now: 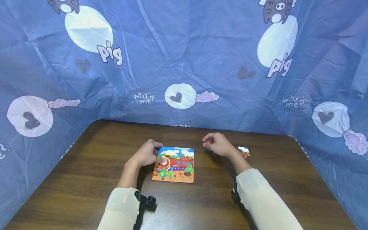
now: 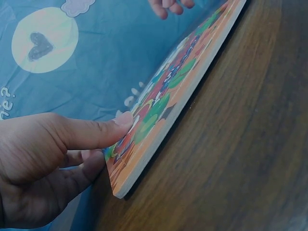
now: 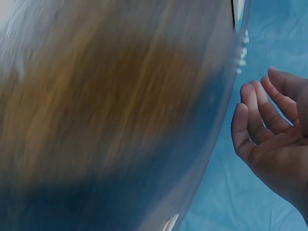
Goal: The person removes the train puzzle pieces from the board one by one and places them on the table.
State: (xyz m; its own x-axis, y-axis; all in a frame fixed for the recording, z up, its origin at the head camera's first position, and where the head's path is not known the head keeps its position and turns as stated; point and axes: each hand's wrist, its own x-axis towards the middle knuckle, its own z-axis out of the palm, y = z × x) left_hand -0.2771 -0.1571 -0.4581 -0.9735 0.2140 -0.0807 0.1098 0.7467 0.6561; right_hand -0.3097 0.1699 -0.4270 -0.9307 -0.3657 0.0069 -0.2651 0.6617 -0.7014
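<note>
Hands [image 1: 146, 154] [image 1: 219, 144] lie over brown table [image 1: 77, 182], blue printed cloth [image 1: 178, 67] behind.

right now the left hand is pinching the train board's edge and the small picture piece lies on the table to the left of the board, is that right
The side is wrong: the small picture piece lies on the table to the right of the train board, as the head view shows.
</note>
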